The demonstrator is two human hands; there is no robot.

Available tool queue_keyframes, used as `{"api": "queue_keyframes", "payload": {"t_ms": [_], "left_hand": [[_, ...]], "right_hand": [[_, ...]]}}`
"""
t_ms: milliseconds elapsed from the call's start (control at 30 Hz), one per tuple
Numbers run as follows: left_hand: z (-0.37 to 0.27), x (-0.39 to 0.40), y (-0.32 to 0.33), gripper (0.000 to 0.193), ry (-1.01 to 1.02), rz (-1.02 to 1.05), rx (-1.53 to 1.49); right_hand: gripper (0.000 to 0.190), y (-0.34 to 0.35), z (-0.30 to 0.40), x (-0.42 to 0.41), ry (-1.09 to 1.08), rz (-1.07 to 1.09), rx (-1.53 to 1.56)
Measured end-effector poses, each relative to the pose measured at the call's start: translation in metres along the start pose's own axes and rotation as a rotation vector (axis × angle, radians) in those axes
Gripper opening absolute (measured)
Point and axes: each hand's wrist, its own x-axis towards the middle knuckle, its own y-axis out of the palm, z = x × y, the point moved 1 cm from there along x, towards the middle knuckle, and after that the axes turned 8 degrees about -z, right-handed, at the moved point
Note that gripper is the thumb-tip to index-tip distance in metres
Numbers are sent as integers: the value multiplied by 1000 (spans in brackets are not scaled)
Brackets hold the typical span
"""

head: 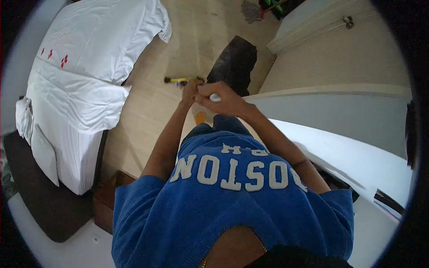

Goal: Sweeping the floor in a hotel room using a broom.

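Both hands are together in front of my body, above the floor. My right hand [223,98] is closed round a pole whose white rounded end [214,97] sticks up towards me. Just beyond it, my left hand [191,89] is curled on what looks like the same pole, though the fingers hide most of it. Past the left hand, low by the floor, shows a yellow broom head [177,80] with dark bristles at its ends. Its join to the pole is hidden behind my hands.
A bed with a white sheet [83,40] stands at left, near a brown wooden box-like piece [104,201]. A dark mat [234,62] lies on the tiled floor [147,100] ahead. A grey mop head [252,11] rests far off. A door with a knob [348,22] is at right.
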Motion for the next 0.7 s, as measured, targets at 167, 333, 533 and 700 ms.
{"api": "queue_keyframes", "payload": {"t_ms": [167, 333, 533, 700], "left_hand": [[-30, 91, 9, 30, -136, -35, -208], [-54, 144, 22, 21, -245, 274, 23], [-29, 173, 61, 24, -587, 680, 201], [5, 265, 140, 24, -381, 622, 263]], "right_hand": [[15, -44, 4, 31, -32, 40, -121], [11, -126, 6, 74, -207, -254, 154], [24, -173, -71, 122, 359, -193, 27], [16, -250, -98, 162, 427, -300, 78]]}}
